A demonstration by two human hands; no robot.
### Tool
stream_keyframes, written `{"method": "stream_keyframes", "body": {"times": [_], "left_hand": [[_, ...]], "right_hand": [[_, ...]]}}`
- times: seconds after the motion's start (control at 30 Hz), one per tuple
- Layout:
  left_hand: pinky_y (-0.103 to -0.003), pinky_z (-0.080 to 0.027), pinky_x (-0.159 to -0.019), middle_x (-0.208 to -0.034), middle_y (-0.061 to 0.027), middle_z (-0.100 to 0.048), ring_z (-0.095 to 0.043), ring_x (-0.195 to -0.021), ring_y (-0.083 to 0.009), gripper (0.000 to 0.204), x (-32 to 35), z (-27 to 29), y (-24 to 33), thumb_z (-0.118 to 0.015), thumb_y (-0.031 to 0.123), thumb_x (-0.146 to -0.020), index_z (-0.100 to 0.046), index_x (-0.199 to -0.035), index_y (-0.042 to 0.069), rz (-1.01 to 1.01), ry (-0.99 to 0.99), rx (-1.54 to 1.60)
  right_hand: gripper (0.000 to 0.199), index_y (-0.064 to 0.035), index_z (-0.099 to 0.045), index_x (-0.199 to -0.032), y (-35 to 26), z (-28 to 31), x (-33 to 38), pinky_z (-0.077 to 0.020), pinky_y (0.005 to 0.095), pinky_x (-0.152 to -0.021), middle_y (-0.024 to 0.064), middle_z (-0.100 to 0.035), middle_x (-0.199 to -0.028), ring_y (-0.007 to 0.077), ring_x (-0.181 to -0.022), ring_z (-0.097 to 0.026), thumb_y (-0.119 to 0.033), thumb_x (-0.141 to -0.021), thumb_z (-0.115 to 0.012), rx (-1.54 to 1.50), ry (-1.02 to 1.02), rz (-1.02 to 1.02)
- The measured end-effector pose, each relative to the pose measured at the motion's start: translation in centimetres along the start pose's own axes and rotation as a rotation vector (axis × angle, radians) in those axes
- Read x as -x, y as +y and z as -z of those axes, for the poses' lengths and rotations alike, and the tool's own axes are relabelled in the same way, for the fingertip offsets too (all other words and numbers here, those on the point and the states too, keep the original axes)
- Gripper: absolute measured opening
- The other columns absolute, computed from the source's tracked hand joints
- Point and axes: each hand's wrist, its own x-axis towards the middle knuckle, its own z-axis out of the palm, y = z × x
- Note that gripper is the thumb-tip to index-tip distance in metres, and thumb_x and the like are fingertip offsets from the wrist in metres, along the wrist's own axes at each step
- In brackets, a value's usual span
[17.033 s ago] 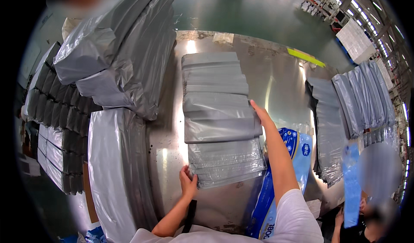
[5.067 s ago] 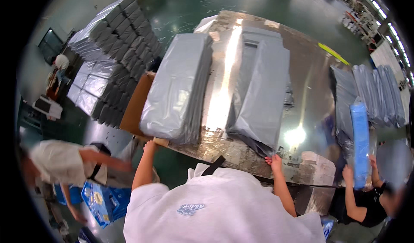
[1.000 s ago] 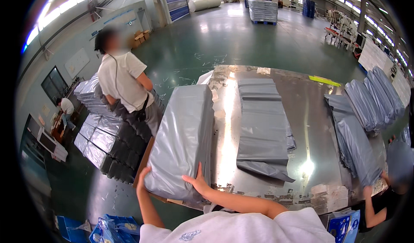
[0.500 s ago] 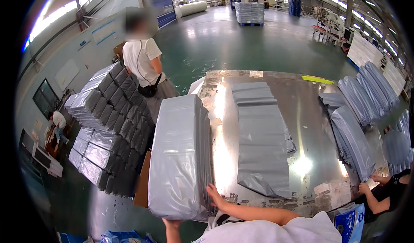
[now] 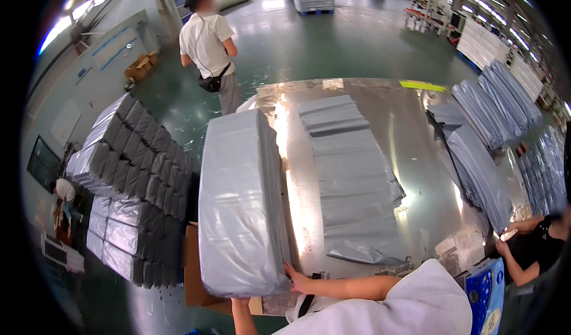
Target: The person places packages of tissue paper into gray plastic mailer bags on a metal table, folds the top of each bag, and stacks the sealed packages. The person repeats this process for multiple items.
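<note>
A tall stack of grey plastic bags (image 5: 235,198) with a smooth, shiny top lies along the left side of a metal table (image 5: 410,138). Under its near end is my left hand (image 5: 240,305), its fingers hidden by the stack. My right hand (image 5: 298,281) rests against the stack's lower right side, fingers stretched out and touching the bag edges. To the right, a thinner spread of grey plastic bags (image 5: 357,192) lies flat on the metal, its layers slightly fanned.
Left of the table stand piled grey packs (image 5: 131,156) and a cardboard box (image 5: 196,275). A person in a white shirt (image 5: 208,46) stands beyond. At right, a person in black (image 5: 538,246) handles one of several grey bag stacks (image 5: 482,174). A blue package (image 5: 485,293) is near my right side.
My view has shifted, so the scene sits higher and further left. The person in the white shirt has moved away from the piled packs. Both my hands stay at the stack's near end.
</note>
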Motion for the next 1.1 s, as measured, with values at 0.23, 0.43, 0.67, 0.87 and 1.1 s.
{"method": "stream_keyframes", "body": {"times": [0.23, 0.43, 0.67, 0.87, 1.1], "left_hand": [[-0.057, -0.032, -0.097, -0.137, -0.0105, -0.034, -0.035, -0.122, -0.0365, 0.073, -17.1, -6.4, 1.6, -0.044, 0.06, -0.079, -0.032, -0.134, 0.014, 0.137, -0.196, -0.069], [-0.053, -0.023, -0.103, -0.143, -0.0087, -0.017, -0.025, -0.129, -0.0309, 0.085, -24.5, -15.9, -3.8, -0.032, 0.072, -0.077, -0.016, -0.138, 0.015, -0.114, 0.309, -0.105], [-0.038, -0.041, -0.084, -0.098, -0.0102, -0.055, -0.052, -0.095, -0.0269, 0.023, -14.6, -18.4, -24.9, -0.059, 0.009, -0.078, -0.052, -0.1, 0.005, -0.392, -0.458, -1.479], [-0.057, -0.022, -0.099, -0.135, -0.018, -0.033, -0.027, -0.127, -0.0344, 0.047, -7.1, -14.0, -34.5, -0.055, 0.033, -0.08, -0.049, -0.123, 0.014, -0.442, -1.147, -1.939], [-0.063, -0.004, -0.102, -0.145, -0.0149, -0.017, -0.009, -0.135, -0.0341, 0.055, -6.8, -9.0, -34.7, -0.047, 0.042, -0.081, -0.041, -0.131, 0.018, -0.75, -1.303, -2.059]], "right_hand": [[0.035, -0.0099, -0.052, -0.118, -11.6, 9.8, 2.4, -0.043, 0.0256, -0.074, 0.0006, -0.059, -0.104, 0.0109, -0.09, -0.053, -0.028, -0.09, -0.046, 0.371, 0.279, 0.495], [0.025, -0.0047, -0.062, -0.095, -23.0, 26.7, 5.0, -0.0466, 0.0311, -0.069, 0.0075, -0.064, -0.08, 0.0145, -0.073, -0.059, -0.026, -0.086, -0.053, 0.544, 0.782, 0.787], [0.024, -0.007, -0.06, -0.097, -42.9, 34.6, 2.6, -0.0466, 0.0385, -0.075, 0.012, -0.059, -0.101, 0.03, -0.091, -0.058, -0.022, -0.078, -0.062, 1.329, 1.12, 0.768], [0.051, -0.0106, -0.051, -0.112, -53.1, 32.9, -4.4, -0.0449, 0.0404, -0.082, 0.0106, -0.053, -0.114, 0.0307, -0.104, -0.053, -0.026, -0.068, -0.072, 1.623, 1.09, 0.611], [0.043, -0.0097, -0.062, -0.099, -56.4, 34.9, -3.9, -0.0465, 0.0405, -0.079, 0.0112, -0.063, -0.098, 0.0295, -0.096, -0.058, -0.03, -0.063, -0.075, 1.939, 0.776, 0.206]]}}
